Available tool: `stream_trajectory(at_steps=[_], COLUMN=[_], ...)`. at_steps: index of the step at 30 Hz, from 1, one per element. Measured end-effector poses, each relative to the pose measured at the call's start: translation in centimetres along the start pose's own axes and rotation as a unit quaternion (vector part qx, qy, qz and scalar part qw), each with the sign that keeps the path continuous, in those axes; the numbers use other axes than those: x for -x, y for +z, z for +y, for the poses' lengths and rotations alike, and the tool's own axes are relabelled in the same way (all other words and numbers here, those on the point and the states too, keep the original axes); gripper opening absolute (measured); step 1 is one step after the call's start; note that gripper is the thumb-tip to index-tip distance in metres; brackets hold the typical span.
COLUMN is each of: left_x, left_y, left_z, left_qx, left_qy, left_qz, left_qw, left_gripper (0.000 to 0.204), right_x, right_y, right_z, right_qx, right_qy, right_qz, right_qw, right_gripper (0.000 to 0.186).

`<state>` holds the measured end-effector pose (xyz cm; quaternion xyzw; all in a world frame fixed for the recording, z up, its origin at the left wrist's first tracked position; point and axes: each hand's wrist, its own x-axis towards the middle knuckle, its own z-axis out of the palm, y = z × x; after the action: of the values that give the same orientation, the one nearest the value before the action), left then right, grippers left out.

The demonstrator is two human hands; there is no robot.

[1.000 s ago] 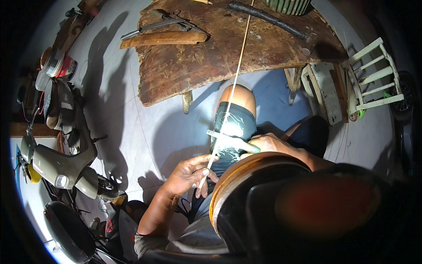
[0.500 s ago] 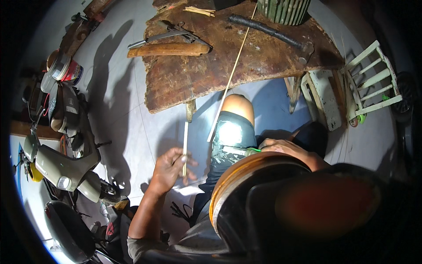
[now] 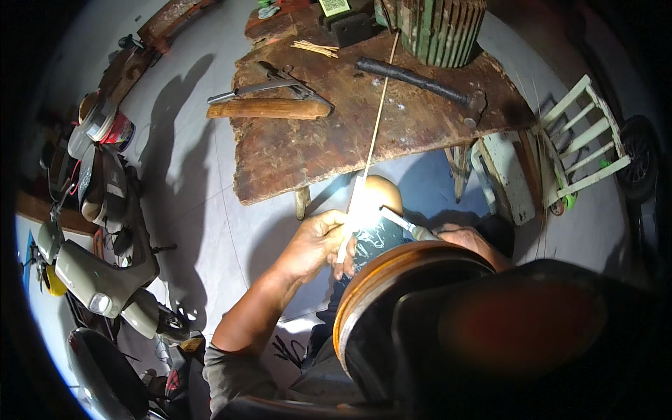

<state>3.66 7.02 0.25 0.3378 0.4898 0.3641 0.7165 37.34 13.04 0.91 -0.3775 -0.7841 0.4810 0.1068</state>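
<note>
My left hand point(image 3: 311, 245) pinches a thin pale wooden strip point(image 3: 342, 250) between thumb and fingers, close above my knee. The strip stands nearly lengthwise, and its middle is washed out by a bright lamp spot. In my right hand point(image 3: 470, 239) is a narrow flat tool point(image 3: 399, 220), like a knife; its tip points left toward the strip. Whether tip and strip touch is lost in the glare. A long thin stick point(image 3: 378, 115) slopes from the table toward my knee, its near end by the held strip.
On the worn wooden table point(image 3: 301, 154) lie a hammer point(image 3: 420, 82), a wooden piece point(image 3: 269, 109), scissors point(image 3: 297, 84) and several thin sticks point(image 3: 315, 48). A green ribbed container point(image 3: 444, 35) stands at the back. A scooter point(image 3: 105, 273) is at left, a white chair point(image 3: 591, 143) at right.
My left hand has moved right and up with the strip, over to my knee. My right hand has raised the tool from my thigh, tip now near the strip. The view has shifted slightly.
</note>
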Motion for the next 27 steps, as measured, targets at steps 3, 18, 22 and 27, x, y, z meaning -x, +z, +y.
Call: stream_trajectory(at_steps=[3,18,22,27], left_x=[2.5,7.0,7.4,7.6], left_y=[0.2,0.0,-0.5,-0.2], left_z=[-2.3,-7.2,-6.5,-5.7], left_qx=[-0.013,0.015,0.031,0.033], left_qy=[-0.012,0.001,-0.037,-0.039], left_qz=[0.000,0.016,-0.001,0.009], left_qw=[1.000,1.000,0.999,0.999], left_gripper=[0.013,0.013,0.020,0.022], right_x=[-1.8,-4.5,-4.3,-4.5], right_y=[0.7,2.1,2.5,2.7], right_z=[0.2,-1.5,-1.4,-1.6], right_qx=[-0.012,-0.015,-0.011,0.004], right_qy=[-0.043,-0.030,0.040,0.084], right_qz=[-0.008,-0.049,-0.059,-0.067], right_qw=[0.999,0.998,0.997,0.994], right_gripper=[0.034,0.035,0.030,0.029])
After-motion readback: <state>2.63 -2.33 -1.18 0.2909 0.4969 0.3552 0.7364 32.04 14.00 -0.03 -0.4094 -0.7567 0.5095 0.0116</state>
